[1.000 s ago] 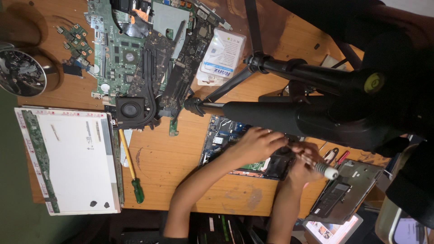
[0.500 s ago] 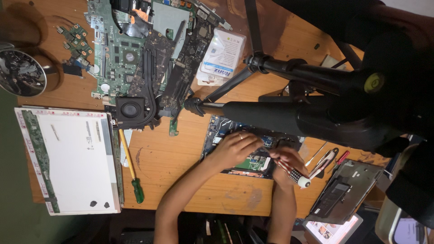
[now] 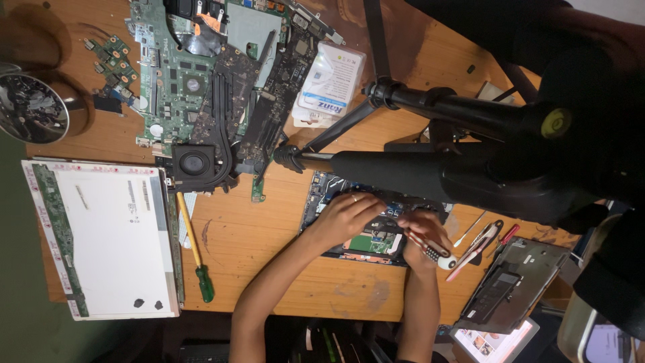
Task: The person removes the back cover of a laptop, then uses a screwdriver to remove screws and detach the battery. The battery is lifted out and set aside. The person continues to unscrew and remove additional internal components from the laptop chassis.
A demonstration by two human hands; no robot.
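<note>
Head view: right hand (image 3: 422, 236) grips a striped screwdriver (image 3: 430, 250), fingers closed round it — its tip toward the laptop board (image 3: 368, 243), where the left hand (image 3: 346, 215) rests, fingers loosely curled, holding nothing.

worn wooden table (image 3: 269, 255), matt, stained in patches. green circuit board (image 3: 176, 74) with dull copper heat pipe and black plastic fan (image 3: 193, 163). glossy white plastic packet (image 3: 330, 84). smooth matt pale panel (image 3: 111, 235). shiny metal bowl (image 3: 30, 107). yellow-shafted screwdriver (image 3: 195, 249), green plastic handle. matt black tripod (image 3: 437, 168), smooth tubing.
</note>
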